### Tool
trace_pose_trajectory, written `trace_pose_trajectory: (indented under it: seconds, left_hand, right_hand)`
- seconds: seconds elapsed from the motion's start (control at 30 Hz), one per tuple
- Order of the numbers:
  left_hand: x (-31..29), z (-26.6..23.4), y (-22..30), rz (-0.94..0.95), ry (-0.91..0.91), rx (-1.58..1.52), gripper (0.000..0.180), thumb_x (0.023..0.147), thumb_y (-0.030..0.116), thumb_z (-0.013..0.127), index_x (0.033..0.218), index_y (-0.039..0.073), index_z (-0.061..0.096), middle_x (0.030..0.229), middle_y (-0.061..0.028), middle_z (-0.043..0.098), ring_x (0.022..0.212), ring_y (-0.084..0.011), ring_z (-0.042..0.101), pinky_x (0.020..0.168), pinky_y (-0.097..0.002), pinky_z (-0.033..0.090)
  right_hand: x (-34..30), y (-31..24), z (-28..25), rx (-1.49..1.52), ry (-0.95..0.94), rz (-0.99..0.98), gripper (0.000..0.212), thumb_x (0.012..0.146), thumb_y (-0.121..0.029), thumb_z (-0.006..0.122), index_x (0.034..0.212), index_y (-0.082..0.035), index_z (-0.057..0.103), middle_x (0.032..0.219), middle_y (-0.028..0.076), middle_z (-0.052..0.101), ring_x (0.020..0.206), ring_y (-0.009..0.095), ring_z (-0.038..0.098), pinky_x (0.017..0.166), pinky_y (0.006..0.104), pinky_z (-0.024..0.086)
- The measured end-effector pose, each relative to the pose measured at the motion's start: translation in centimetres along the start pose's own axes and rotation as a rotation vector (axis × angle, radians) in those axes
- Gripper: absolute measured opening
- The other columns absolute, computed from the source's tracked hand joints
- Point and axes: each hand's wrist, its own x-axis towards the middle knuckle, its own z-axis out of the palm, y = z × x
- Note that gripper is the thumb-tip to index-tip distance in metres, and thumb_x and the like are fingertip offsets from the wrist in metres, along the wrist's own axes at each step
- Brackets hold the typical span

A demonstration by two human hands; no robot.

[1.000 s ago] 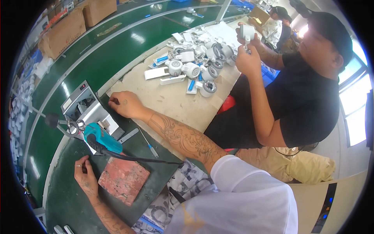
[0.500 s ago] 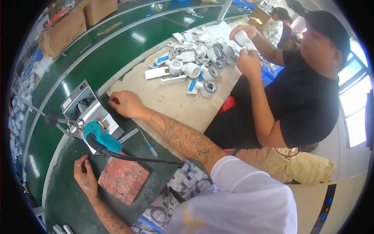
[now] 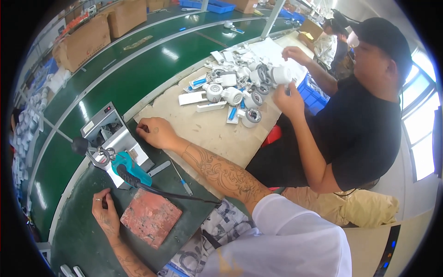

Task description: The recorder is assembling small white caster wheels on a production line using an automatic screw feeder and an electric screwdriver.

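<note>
My left hand [image 3: 105,213] rests on the dark green mat, loosely curled, with a gap between thumb and fingers and nothing seen in it. Beside it lies a worn reddish square block [image 3: 151,218]. My right hand [image 3: 159,132] rests on the beige board, its fingers bent in and closed, with no object showing. Left of that hand stands a silver and grey bench machine [image 3: 110,127] with a small red display. A teal corded power tool [image 3: 131,170] hangs in front of it from a metal ring. A thin screwdriver [image 3: 185,185] and a flat grey strip [image 3: 160,168] lie nearby.
White and grey handheld fans [image 3: 228,94] are heaped on the board [image 3: 184,119]. At the right a co-worker [image 3: 350,124] holds a white fan part [image 3: 280,75]. A green conveyor [image 3: 152,62] runs behind, with cardboard boxes [image 3: 85,46] beyond. A blue crate [image 3: 312,95] stands by the co-worker.
The view has shifted slightly, so the bench appears lower and further right. My hands keep their places and poses. The co-worker's far hand has come off the white part, which is lower now.
</note>
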Motion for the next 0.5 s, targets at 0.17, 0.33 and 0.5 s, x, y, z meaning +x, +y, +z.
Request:
trace_pose_trajectory:
  seconds: [0.17, 0.33, 0.5]
  left_hand:
    - [0.12, -0.04, 0.02, 0.018, -0.008, -0.003, 0.013, 0.1, 0.002, 0.061, 0.106, -0.001, 0.072, 0.09, -0.0085, 0.063, 0.074, -0.0173, 0.058, 0.07, -0.0314, 0.048]
    - [-0.01, -0.06, 0.22, 0.04, -0.007, -0.005, 0.014, 0.099, 0.001, 0.061, 0.107, -0.002, 0.073, 0.094, -0.01, 0.066, 0.078, -0.0187, 0.061, 0.072, -0.0316, 0.05]
    - [0.18, -0.23, 0.09, 0.056, -0.023, -0.008, 0.014, 0.099, 0.0, 0.061, 0.107, -0.002, 0.073, 0.096, -0.0099, 0.066, 0.077, -0.0185, 0.061, 0.072, -0.0315, 0.05]
  right_hand:
    - [0.02, 0.13, 0.0, 0.002, 0.007, -0.001, 0.019, 0.092, -0.025, 0.07, 0.098, -0.008, 0.076, 0.09, 0.014, 0.077, 0.086, 0.035, 0.073, 0.079, 0.0462, 0.057]
    - [-0.16, 0.07, -0.03, -0.007, 0.001, -0.015, 0.019, 0.092, -0.025, 0.07, 0.097, -0.008, 0.076, 0.09, 0.014, 0.077, 0.086, 0.036, 0.073, 0.079, 0.0467, 0.057]
    - [-0.09, -0.15, -0.13, -0.004, 0.011, -0.008, 0.019, 0.092, -0.025, 0.071, 0.096, -0.008, 0.076, 0.089, 0.014, 0.077, 0.086, 0.036, 0.073, 0.078, 0.047, 0.057]
